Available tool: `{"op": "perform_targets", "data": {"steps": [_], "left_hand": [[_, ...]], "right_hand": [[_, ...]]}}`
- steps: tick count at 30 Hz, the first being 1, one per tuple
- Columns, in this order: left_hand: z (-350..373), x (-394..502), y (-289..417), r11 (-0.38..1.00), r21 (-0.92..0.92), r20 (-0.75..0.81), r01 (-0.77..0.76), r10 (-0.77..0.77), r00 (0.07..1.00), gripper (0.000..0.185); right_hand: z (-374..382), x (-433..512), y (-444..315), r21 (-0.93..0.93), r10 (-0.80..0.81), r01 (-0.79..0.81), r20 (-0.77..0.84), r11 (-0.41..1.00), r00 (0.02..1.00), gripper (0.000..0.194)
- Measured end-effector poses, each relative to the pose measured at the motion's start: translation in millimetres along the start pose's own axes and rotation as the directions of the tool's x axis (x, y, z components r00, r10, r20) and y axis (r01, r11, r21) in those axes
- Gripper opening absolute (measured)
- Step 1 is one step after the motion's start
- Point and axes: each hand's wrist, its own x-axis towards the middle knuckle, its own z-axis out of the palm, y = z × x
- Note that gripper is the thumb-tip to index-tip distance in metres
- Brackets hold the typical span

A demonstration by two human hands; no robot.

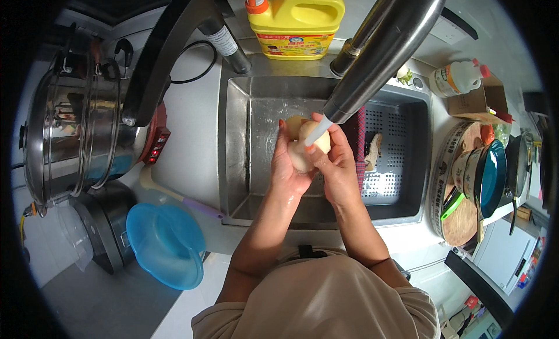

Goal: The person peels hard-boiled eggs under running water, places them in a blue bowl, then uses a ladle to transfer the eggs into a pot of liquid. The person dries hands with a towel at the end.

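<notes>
Over the metal sink basin [270, 98], my left hand [286, 164] cups several pale, round peeled vegetables [300, 157], perhaps potatoes. My right hand [338, 164] holds them from the other side, its thumb lying on the upper one. A stream of water [318, 130] runs from the faucet [371, 63] onto the vegetables between my hands. Water glistens on my left wrist. The undersides of the vegetables are hidden by my palms and fingers.
A grey perforated drain basket [393, 164] with a pale scrap [373, 153] and a checked cloth [360, 153] lie right of my hands. Behind stands a yellow detergent jug [297, 24]. Left are a steel steamer pot [70, 129] and blue plastic basin [166, 247]; right, stacked bowls [469, 171].
</notes>
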Motion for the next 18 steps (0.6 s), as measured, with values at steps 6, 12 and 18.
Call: {"op": "perform_targets", "data": {"steps": [6, 12, 18], "left_hand": [[-27.0, 5.2, -0.4, 0.994, -0.073, 0.182, 0.076, -0.061, 0.981, 0.055], [-29.9, -6.3, 1.4, 0.969, -0.205, 0.172, 0.136, -0.101, 0.980, 0.060], [-13.0, -11.9, 1.4, 0.962, -0.258, 0.094, 0.086, -0.064, 0.993, 0.060]], "right_hand": [[-2.0, -2.0, -6.4, -0.088, 0.018, -0.005, 0.147, 0.996, 0.989, 0.053], [-9.7, -2.2, -9.0, -0.308, -0.016, 0.076, 0.193, 0.948, 0.981, 0.052], [-23.6, 5.0, -11.2, -0.428, -0.093, 0.136, 0.121, 0.894, 0.988, 0.046]]}}
